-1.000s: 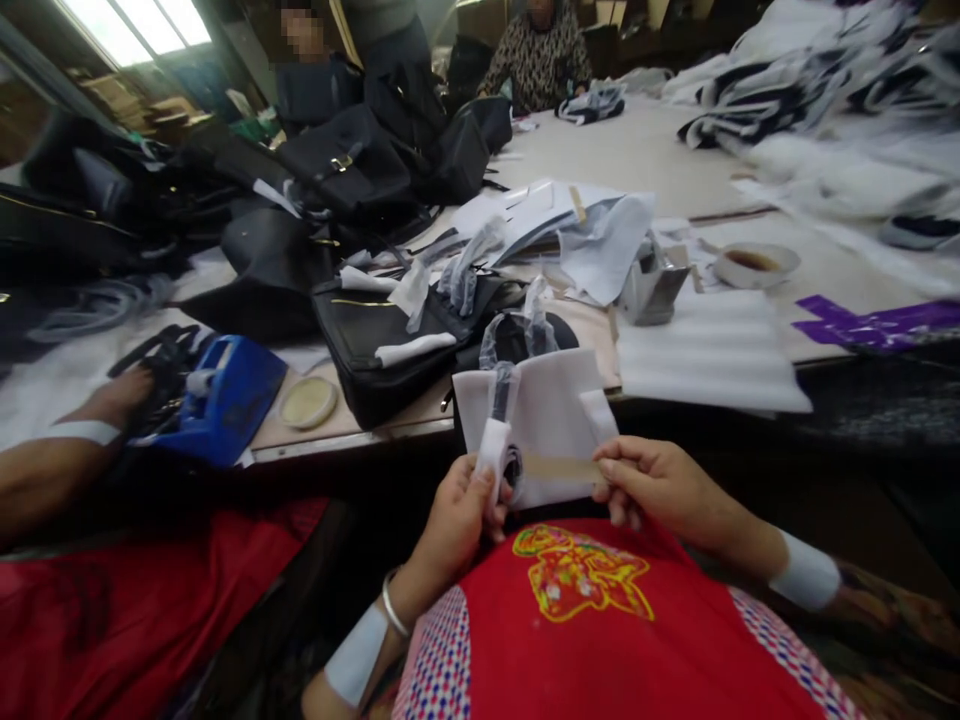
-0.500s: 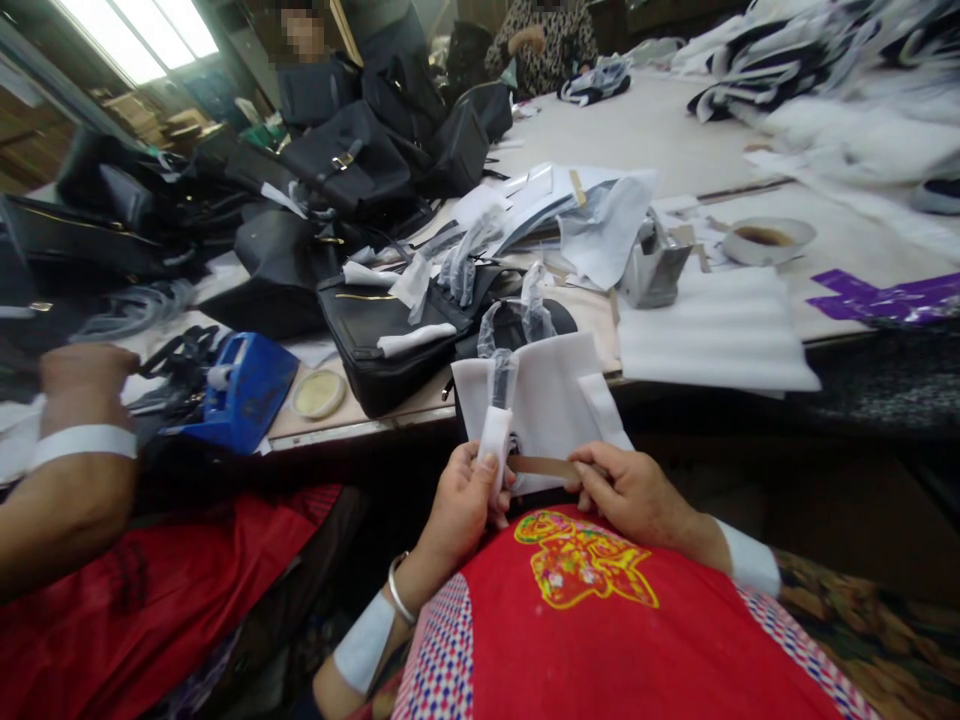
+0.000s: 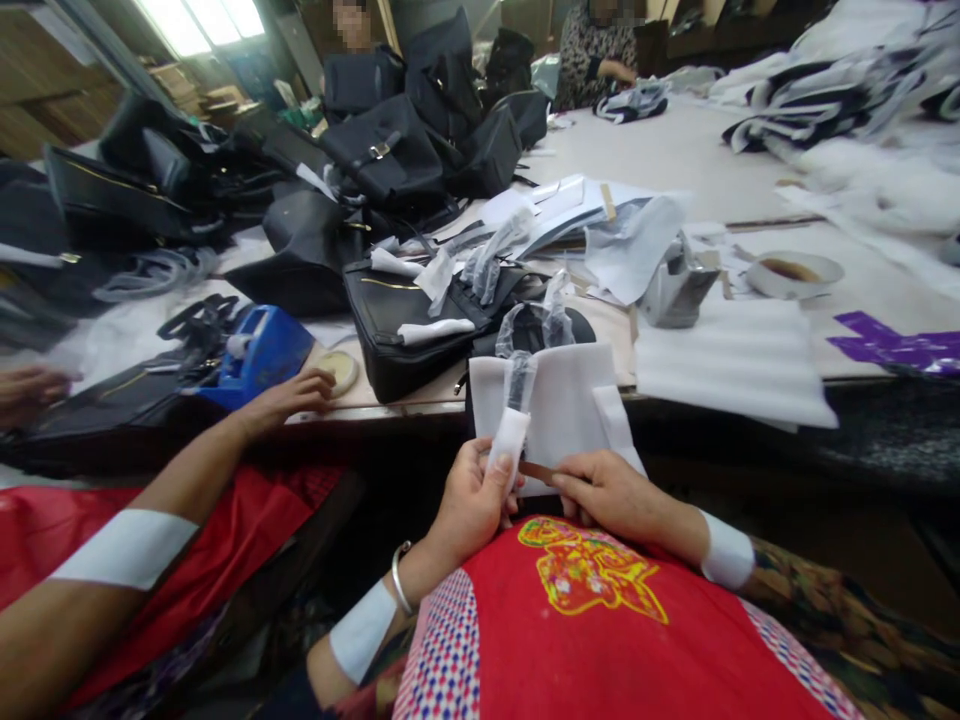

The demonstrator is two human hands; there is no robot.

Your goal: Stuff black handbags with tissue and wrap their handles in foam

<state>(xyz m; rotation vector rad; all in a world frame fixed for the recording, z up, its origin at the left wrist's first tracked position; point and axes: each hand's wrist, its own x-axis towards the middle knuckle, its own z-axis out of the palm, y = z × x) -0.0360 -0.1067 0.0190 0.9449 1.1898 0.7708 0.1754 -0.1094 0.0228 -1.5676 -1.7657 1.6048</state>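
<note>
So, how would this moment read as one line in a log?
left hand: pinches foam-wrapped handle | right hand: holds brown tape strip over foam sheet | nearby: co-worker's hand by blue dispenser

Your left hand (image 3: 472, 500) pinches the white foam-wrapped piece (image 3: 555, 405) and your right hand (image 3: 607, 495) pinches a narrow brown tape strip (image 3: 536, 470) on it, close before your red apron (image 3: 600, 640). So toward you there is no room. Just beyond the grip the beige work table (image 3: 675, 160) closes the low way forward.

On it, beyond-left of the grip, stands a black leather handbag (image 3: 409, 330). Beyond-right lies a stack of white ribbed foam sheets (image 3: 727, 360).

Far left of the grip a co-worker's hand (image 3: 289, 397) rests beside a blue plastic tape dispenser (image 3: 259, 350).

Right of the grip, under the table edge, the dark space is open. Left of it you have a narrow dark gap.
</note>
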